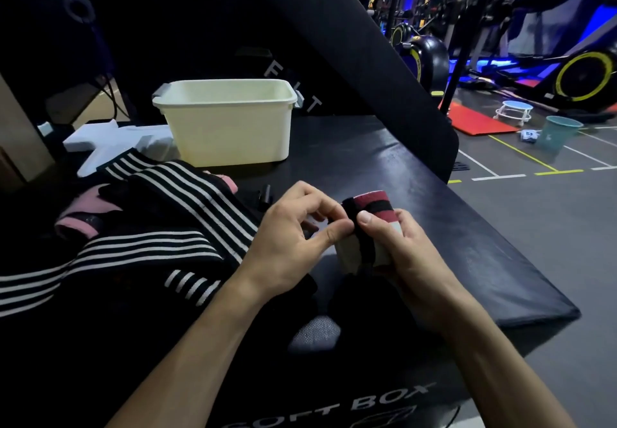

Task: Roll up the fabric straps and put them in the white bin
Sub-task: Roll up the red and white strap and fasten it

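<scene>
Printed with "SOFT BOX" along its near edge, the black padded box (pixel 417 167) serves as the work surface. On its left side lies a heap of unrolled fabric straps (pixel 160 220), black with white stripes, with something pink tucked among them. Behind them stands the white bin (pixel 230 127), well apart from the hands; its inside looks bare, though the far floor of it is hard to see. Above the box's near middle, the right hand (pixel 407 250) grips a rolled strap (pixel 367 227) of red, black and white bands, thumb pressed on its black closing tab. The left hand (pixel 293 240) pinches that same tab between thumb and forefinger. Rolling seems all but done; the fastening step is in hand. Next, the tab needs pressing flat, then the roll needs carrying forward and left over the bin's rim.
</scene>
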### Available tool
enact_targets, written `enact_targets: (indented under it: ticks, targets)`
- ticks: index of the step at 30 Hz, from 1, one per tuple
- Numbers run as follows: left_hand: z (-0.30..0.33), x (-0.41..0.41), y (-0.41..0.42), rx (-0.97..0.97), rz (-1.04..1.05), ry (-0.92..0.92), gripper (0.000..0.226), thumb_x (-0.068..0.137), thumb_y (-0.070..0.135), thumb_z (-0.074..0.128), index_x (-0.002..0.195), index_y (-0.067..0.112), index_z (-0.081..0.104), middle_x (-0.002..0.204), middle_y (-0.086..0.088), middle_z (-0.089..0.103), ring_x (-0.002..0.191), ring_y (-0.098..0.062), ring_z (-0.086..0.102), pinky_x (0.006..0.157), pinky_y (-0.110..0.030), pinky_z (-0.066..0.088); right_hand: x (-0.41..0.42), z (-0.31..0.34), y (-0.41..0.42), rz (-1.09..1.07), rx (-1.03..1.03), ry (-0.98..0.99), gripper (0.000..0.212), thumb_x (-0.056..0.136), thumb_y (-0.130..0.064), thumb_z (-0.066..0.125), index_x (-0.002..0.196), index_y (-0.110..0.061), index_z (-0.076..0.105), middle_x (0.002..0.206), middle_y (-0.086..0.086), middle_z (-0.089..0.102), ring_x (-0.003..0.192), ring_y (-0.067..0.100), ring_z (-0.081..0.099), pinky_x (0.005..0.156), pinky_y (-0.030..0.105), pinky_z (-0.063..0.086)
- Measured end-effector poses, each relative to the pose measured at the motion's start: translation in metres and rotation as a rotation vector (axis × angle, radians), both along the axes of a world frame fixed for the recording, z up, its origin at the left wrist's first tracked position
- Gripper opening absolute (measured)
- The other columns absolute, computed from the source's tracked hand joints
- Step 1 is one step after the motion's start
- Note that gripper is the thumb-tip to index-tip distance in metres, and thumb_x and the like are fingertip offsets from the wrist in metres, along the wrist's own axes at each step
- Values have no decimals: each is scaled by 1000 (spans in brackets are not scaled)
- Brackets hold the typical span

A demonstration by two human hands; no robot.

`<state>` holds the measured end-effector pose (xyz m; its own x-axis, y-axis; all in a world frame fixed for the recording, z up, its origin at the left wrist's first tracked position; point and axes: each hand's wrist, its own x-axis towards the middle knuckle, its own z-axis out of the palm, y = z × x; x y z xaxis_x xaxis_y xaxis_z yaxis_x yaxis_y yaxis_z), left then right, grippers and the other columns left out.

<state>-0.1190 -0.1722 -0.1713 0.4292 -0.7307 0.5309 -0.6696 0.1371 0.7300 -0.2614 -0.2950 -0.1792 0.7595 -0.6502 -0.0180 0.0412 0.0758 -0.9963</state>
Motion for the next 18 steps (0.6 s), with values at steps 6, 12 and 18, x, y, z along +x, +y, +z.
enact_targets:
  ticks: [6, 12, 18]
  targets:
    - [1, 4, 6, 226, -231, 202, 71, 83, 56, 74, 145, 37, 47, 141, 14, 58, 132, -2, 55, 112, -36, 46, -1, 10, 2, 136, -167, -27, 42, 88, -57, 66, 111, -22, 71, 101, 10, 75, 91, 25, 71, 77, 52, 57]
    - [2, 4, 3, -6, -70, 461, 82, 66, 41, 90, 138, 44, 51, 121, -6, 66, 111, -17, 69, 95, -32, 57, 5, 8, -2, 101, -97, -80, 58, 90, -74, 51, 116, -26, 69, 118, 3, 72, 108, 34, 70, 91, 65, 55]
    - [3, 16, 7, -233, 81, 645, 60, 65, 40, 91, 117, 26, 63, 105, -9, 69, 94, -16, 68, 74, -31, 61, -6, 9, -4, -46, -449, -176, 30, 91, -42, 72, 109, -19, 70, 96, 5, 75, 85, 24, 75, 76, 40, 60]
